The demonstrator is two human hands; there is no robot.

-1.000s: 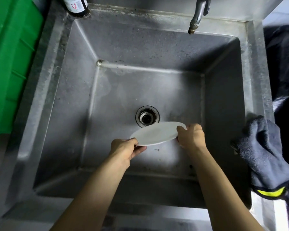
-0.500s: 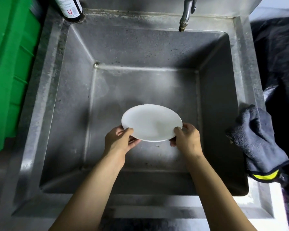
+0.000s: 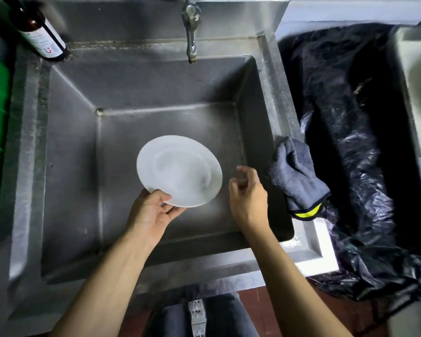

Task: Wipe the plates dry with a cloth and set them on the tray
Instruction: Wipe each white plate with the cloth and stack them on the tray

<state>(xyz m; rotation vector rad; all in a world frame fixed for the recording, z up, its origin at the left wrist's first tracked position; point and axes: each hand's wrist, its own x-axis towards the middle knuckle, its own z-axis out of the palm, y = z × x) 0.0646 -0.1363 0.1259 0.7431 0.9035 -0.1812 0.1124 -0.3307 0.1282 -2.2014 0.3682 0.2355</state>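
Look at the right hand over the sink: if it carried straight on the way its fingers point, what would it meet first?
Probably the grey cloth draped over the sink's right rim. The right hand points up and right; depth is uncertain.

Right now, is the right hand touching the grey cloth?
Apart. The head view shows the right hand over the sink, with dark sink wall visible between its fingers and the grey cloth draped on the rim.

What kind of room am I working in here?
Likely a kitchen wash-up area: a deep steel sink under a tap, a black-lined bin beside it, and a grey cloth on the rim.
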